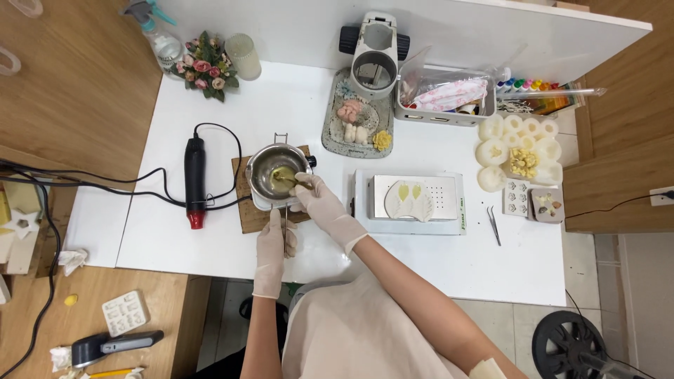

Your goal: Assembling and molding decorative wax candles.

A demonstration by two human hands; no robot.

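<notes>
Both gloved hands work at a small metal pot (275, 175) sitting on a wooden board (247, 210), at nine o'clock from the white hotplate (407, 202). Left hand (275, 242) is closed around the pot's thin handle at six o'clock of the bowl. Right hand (316, 200) pinches a slim stirring stick (286, 178) dipped into yellowish liquid. Judging by looks, the pot is light, rigid, probably hot and tippy; the handle seems the safest grip.

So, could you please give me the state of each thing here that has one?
Pot: upright, yellowish liquid inside.
Left hand: gloved, gripping the pot handle.
Right hand: gloved, holding a stirrer in the pot.
Heat gun: lying flat, corded.
Tweezers: lying unused.
</notes>
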